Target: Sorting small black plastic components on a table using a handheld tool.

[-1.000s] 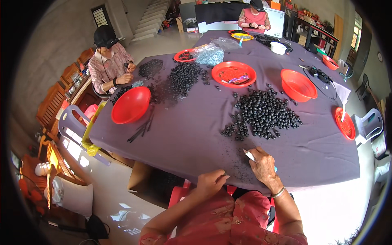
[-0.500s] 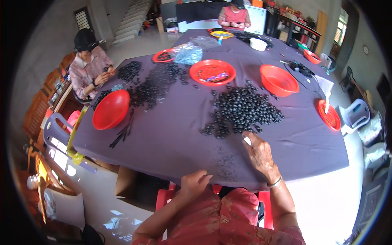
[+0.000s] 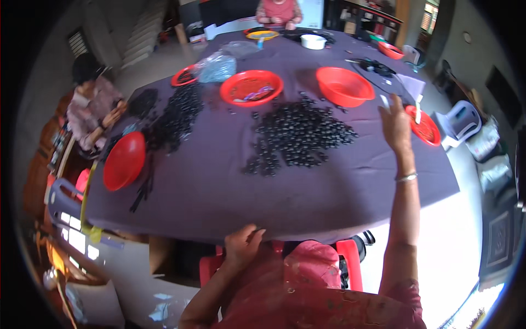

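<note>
My right arm reaches far out over the table's right side. My right hand [image 3: 396, 129] is raised between a red basin [image 3: 345, 100] and a red plate [image 3: 432, 135], its fingers closed on a small white piece [image 3: 384, 102] that looks like folded paper or tissue. My left hand [image 3: 241, 245] is curled at the near table edge, thumb and finger together; a small dark bit may show at the tips, too small to name. A pile of shiny black, round, bead-like pieces [image 3: 304, 131] lies between and beyond my hands.
A purple cloth covers the table [image 3: 219, 203]. A red tray [image 3: 227, 98] with a purple packet lies beyond the pile. At left are another red basin [image 3: 125, 162], dark sticks [image 3: 143, 193] and more black pieces [image 3: 183, 112]. One person [image 3: 90, 112] sits left, another [image 3: 280, 13] at the far end.
My right hand has swung from the near side of the pile out to the far right, still with the white piece. Dark specks by the near edge no longer show. The view has shifted.
</note>
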{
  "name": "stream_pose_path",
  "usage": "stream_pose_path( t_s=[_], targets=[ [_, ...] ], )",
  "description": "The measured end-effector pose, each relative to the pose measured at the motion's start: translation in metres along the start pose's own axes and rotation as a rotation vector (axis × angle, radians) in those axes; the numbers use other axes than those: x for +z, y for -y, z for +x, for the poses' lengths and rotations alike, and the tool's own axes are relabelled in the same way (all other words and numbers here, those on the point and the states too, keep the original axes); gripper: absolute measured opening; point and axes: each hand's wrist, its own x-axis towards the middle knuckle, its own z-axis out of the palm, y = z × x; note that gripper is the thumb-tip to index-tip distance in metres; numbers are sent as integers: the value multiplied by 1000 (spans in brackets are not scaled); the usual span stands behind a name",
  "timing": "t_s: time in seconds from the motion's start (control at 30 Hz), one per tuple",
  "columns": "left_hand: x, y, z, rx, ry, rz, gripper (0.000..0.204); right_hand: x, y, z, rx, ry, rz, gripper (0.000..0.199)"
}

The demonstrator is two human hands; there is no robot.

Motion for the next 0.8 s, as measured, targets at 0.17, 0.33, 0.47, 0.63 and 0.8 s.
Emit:
stream_pose_path(
  t_s=[0.17,0.33,0.47,0.63,0.8],
  targets=[
    [-2,8,-8,-4,7,13,19,11,50,-53,-126,194,189,37],
    [-6,-2,-2,31,-22,-43,18,50,79,-123,-306,396,175,26],
    [-7,0,-4,51,-19,-22,17,67,98,-150,-330,556,114,26],
    [-6,3,-4,24,13,-26,16,68,106,-157,-309,465,94,35],
    [-6,4,-5,5,30,-15,15,72,96,-160,-283,414,90,37]
  ],
)
